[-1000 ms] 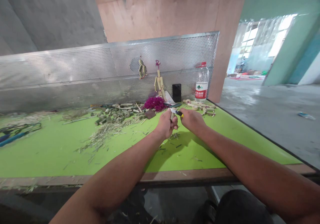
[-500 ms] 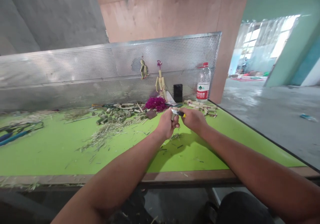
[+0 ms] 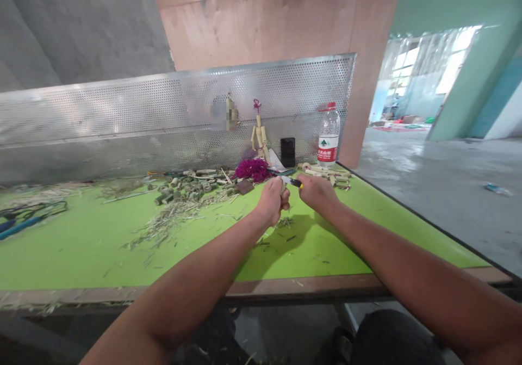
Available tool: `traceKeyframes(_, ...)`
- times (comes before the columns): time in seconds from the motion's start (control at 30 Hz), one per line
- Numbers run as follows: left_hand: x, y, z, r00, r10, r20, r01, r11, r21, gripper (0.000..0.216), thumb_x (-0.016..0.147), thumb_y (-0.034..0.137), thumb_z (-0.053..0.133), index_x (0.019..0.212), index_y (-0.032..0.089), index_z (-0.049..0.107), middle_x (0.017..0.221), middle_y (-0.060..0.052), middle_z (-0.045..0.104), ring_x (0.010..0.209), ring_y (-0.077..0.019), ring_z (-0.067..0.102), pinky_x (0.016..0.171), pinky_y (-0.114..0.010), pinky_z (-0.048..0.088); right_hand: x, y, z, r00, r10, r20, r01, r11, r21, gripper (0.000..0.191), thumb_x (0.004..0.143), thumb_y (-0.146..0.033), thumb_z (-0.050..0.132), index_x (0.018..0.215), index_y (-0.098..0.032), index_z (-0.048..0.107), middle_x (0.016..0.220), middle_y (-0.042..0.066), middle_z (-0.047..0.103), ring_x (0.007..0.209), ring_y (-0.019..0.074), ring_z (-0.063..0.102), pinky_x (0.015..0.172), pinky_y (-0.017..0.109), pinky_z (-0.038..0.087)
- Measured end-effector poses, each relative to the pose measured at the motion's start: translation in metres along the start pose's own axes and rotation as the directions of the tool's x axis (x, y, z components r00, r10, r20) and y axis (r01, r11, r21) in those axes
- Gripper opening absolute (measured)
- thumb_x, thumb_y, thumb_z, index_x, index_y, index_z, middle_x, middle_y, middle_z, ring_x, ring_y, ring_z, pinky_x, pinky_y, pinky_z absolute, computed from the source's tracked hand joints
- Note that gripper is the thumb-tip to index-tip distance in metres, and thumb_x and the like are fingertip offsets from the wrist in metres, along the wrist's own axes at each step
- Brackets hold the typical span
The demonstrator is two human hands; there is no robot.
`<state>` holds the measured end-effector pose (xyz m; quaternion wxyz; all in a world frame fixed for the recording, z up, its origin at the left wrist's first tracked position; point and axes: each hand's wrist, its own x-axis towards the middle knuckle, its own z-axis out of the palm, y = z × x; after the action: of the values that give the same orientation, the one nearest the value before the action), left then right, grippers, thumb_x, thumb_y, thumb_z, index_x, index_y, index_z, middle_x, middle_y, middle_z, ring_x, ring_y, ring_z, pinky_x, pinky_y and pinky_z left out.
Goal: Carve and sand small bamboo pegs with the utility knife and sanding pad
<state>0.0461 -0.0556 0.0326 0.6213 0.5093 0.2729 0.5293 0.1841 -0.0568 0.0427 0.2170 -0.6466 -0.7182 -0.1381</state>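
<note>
My left hand (image 3: 272, 202) is closed in a fist around a short bamboo piece (image 3: 282, 189), held just above the green table top (image 3: 81, 245). My right hand (image 3: 316, 192) is closed on a yellow-handled utility knife (image 3: 294, 182), whose blade points left and meets the top of the bamboo piece. Both hands touch each other over the middle of the table. Fine shavings (image 3: 283, 223) lie on the mat right below them.
Cut bamboo rings and splinters (image 3: 183, 191) lie left of my hands. A purple tuft (image 3: 253, 168), a bamboo figure (image 3: 260, 136), a black phone (image 3: 287, 152), a water bottle (image 3: 328, 136) and bamboo sticks (image 3: 326, 173) stand along the perforated metal panel (image 3: 122, 120). Cables (image 3: 24, 218) lie far left.
Both hands stay together on the bamboo piece; the knife has shifted slightly against its top. The view wobbles a little.
</note>
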Motion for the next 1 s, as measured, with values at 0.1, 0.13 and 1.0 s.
traceKeyframes(0.1,-0.002,0.003,-0.001,0.999,-0.034,0.014,0.034,0.999,-0.015,0.025,0.095,0.045,0.042,0.084,0.023,0.036,0.051,0.009,0.035,0.039,-0.0077,0.026,0.039,-0.017,0.025,0.007,0.006,0.006,0.999,0.029,0.014,-0.030,0.999,0.030,0.033,0.088,-0.020,0.045,0.113,-0.022,0.067,0.100,0.011,0.072,0.094,0.0245,0.065,0.078,0.031,0.042)
traceKeyframes(0.13,-0.005,0.004,-0.001,0.998,-0.041,0.041,0.042,0.999,-0.014,0.026,0.095,0.046,0.043,0.085,0.023,0.038,0.051,0.009,0.035,0.039,-0.0077,0.026,0.038,-0.017,0.025,0.010,0.012,0.008,0.998,0.057,0.021,-0.058,0.997,0.042,0.033,0.088,-0.021,0.045,0.113,-0.022,0.067,0.100,0.011,0.072,0.093,0.0238,0.065,0.078,0.030,0.043)
traceKeyframes(1.0,-0.009,0.002,-0.011,0.975,0.046,0.217,-0.013,0.989,-0.150,0.030,0.086,0.048,0.061,0.096,0.022,0.051,0.073,0.005,0.045,0.046,-0.0050,0.033,0.043,-0.019,0.038,-0.002,0.005,0.006,0.989,-0.030,-0.145,0.056,0.983,0.175,0.034,0.089,-0.035,0.048,0.116,-0.024,0.067,0.097,0.008,0.074,0.086,0.0242,0.066,0.072,0.030,0.043)
